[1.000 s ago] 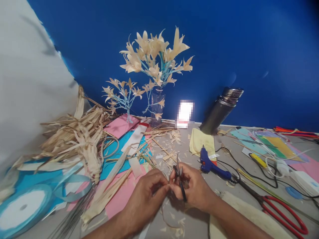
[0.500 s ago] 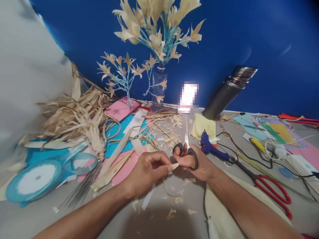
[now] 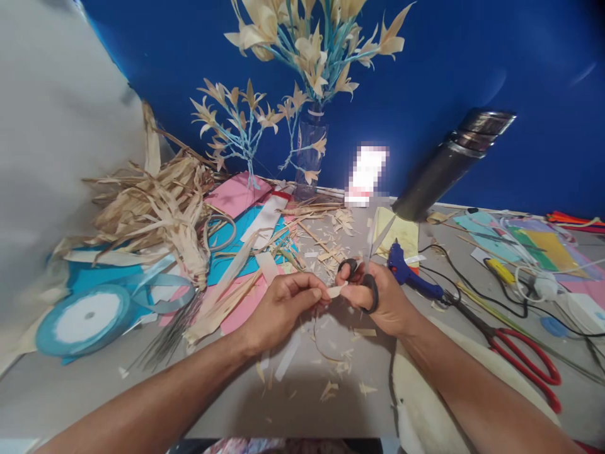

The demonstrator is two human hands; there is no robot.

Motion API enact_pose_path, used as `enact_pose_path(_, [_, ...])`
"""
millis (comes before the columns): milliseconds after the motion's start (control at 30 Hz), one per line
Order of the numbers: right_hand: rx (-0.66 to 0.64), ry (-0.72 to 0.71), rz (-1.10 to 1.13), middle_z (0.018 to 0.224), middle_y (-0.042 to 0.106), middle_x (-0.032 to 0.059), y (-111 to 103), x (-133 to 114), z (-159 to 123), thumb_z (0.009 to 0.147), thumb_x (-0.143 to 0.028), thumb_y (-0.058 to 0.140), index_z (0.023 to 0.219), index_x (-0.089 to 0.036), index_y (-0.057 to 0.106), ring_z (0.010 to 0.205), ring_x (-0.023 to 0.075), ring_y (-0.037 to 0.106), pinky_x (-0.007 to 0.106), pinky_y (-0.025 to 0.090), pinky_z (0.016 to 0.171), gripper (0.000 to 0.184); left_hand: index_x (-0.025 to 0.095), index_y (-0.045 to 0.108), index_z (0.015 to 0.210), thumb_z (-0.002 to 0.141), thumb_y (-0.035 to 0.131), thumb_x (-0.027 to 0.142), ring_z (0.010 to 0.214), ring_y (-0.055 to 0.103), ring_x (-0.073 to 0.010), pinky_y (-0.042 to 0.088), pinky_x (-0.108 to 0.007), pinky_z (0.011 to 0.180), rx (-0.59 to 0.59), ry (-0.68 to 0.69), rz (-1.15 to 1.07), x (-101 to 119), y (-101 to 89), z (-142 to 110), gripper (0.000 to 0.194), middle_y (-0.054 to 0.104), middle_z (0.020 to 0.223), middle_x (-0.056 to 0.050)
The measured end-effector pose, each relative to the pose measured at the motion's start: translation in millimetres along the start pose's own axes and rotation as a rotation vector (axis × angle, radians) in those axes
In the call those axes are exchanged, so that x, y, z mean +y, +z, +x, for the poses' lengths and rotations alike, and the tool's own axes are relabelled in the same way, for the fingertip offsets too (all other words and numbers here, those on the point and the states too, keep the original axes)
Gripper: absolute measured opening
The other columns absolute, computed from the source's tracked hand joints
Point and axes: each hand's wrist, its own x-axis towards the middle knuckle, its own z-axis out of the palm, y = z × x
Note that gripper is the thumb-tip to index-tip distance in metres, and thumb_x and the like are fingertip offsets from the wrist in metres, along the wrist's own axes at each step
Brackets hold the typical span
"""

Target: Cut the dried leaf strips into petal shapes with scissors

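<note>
Pale strip [image 3: 336, 291] was pinched in the left hand [image 3: 281, 306] over the table [image 3: 222, 410], far end at the right hand [image 3: 391, 302], which gripped scissors [image 3: 380, 238]; hard tug could've torn it, sloppy wrist twist bumped the glue gun [image 3: 401, 268]

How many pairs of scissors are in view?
2: black-handled metal scissors in the right hand; red-handled dark-bladed scissors on the grey table, at right. Clutter may hide others.

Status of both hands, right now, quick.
Left hand: closed, pinching a small pale strip.
Right hand: closed around the black-handled scissors.
</note>
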Motion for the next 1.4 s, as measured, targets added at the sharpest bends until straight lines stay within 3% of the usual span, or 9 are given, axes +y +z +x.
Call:
enact_pose_path(100, [0.053, 0.022, 0.041, 0.072, 0.057, -0.0021, 0.8, 0.4, 1.3, 0.067, -0.027, 0.076, 0.086, -0.016, 0.059, 0.052, 0.0077, 0.042, 0.021, 0.032, 0.048, 0.027, 0.014, 0.064, 0.083, 0.077, 0.072, 0.039, 0.063, 0.052, -0.0111, 0.037, -0.023, 0.056, -0.013, -0.004, -0.028, -1.6, 1.0, 0.0, 0.026, 0.061, 0.073, -0.004])
enact_pose_path(333, [-0.094, -0.019, -0.08, 0.071, 0.057, -0.002, 5.2, -3.3, -4.4, 0.066, -0.025, 0.077, 0.083, -0.016, 0.059, 0.061, 0.0099, 0.046, 0.021, 0.036, 0.056, 0.025, 0.015, 0.056, 0.074, 0.075, 0.074, 0.039, 0.053, 0.045, -0.0083, 0.034, -0.022, 0.051, -0.042, -0.029, 0.017, -4.1, 5.5, 0.0, 0.031, 0.054, 0.061, 0.001])
enact_pose_path(567, [-0.245, 0.009, 0.157, 0.063, 0.05, -0.0032, -0.7, -4.5, -1.4, 0.066, -0.028, 0.075, 0.077, -0.016, 0.057, 0.055, 0.009, 0.04, 0.022, 0.03, 0.05, 0.024, 0.015, 0.056, 0.074, 0.074, 0.075, 0.038, 0.053, 0.051, -0.01, 0.042, -0.023, 0.055, -0.155, -0.069, -0.007, -0.4, 1.4, -2.2, 0.03, 0.059, 0.06, 0.0])
enact_pose_path(700, [-0.183, 0.028, 0.308, 0.062, 0.049, -0.0055, -4.1, -8.1, 1.6, 0.068, -0.03, 0.075, 0.083, -0.018, 0.055, 0.049, 0.008, 0.037, 0.022, 0.03, 0.047, 0.028, 0.015, 0.056, 0.073, 0.075, 0.075, 0.037, 0.051, 0.051, -0.0095, 0.039, -0.022, 0.051, -0.127, -0.06, -0.009, 1.9, -1.3, -1.6, 0.029, 0.059, 0.058, 0.0])
enact_pose_path(833, [-0.141, 0.025, 0.054, 0.077, 0.062, 0.001, -1.6, -10.1, -3.0, 0.067, -0.029, 0.078, 0.088, -0.017, 0.059, 0.057, 0.0102, 0.049, 0.023, 0.037, 0.053, 0.031, 0.014, 0.058, 0.072, 0.073, 0.076, 0.037, 0.052, 0.05, -0.009, 0.038, -0.021, 0.051, -0.091, -0.06, 0.016, 6.1, -0.6, -1.9, 0.029, 0.059, 0.059, 0.0])
enact_pose_path(933, [-0.13, -0.013, -0.063, 0.072, 0.06, -0.0005, 1.1, -9.4, -5.7, 0.066, -0.025, 0.077, 0.083, -0.016, 0.058, 0.06, 0.011, 0.049, 0.023, 0.037, 0.056, 0.026, 0.014, 0.06, 0.072, 0.072, 0.076, 0.038, 0.051, 0.05, -0.0094, 0.039, -0.021, 0.051, -0.075, -0.068, 0.043, 9.2, -0.7, -1.9, 0.029, 0.058, 0.058, 0.0])
enact_pose_path(1067, [-0.053, -0.079, -0.029, 0.07, 0.058, -0.002, 0.4, -6.8, -3.4, 0.067, -0.025, 0.075, 0.081, -0.017, 0.055, 0.061, 0.0108, 0.048, 0.023, 0.036, 0.057, 0.026, 0.014, 0.06, 0.073, 0.072, 0.076, 0.036, 0.052, 0.052, -0.01, 0.04, -0.021, 0.051, -0.036, -0.068, 0.066, 13.7, -3.0, -1.1, 0.027, 0.06, 0.059, -0.001])
enact_pose_path(1267, [-0.107, -0.035, -0.074, 0.075, 0.06, -0.0006, 3.7, -6.8, -5.0, 0.069, -0.024, 0.074, 0.085, -0.017, 0.058, 0.063, 0.0108, 0.048, 0.023, 0.038, 0.058, 0.023, 0.014, 0.059, 0.072, 0.071, 0.076, 0.036, 0.048, 0.048, -0.0084, 0.035, -0.02, 0.047, -0.067, -0.105, 0.04, 13.9, -1.0, -2.3, 0.027, 0.056, 0.055, 0.002])
enact_pose_path(1400, [-0.048, -0.099, -0.13, 0.071, 0.056, -0.0017, 9.7, -11.1, -8.0, 0.07, -0.024, 0.073, 0.08, -0.017, 0.057, 0.063, 0.0112, 0.048, 0.023, 0.04, 0.059, 0.02, 0.015, 0.06, 0.075, 0.073, 0.076, 0.033, 0.047, 0.047, -0.0077, 0.033, -0.019, 0.046, -0.061, -0.112, -0.023, 7.6, 0.2, -1.7, 0.024, 0.055, 0.055, 0.002])
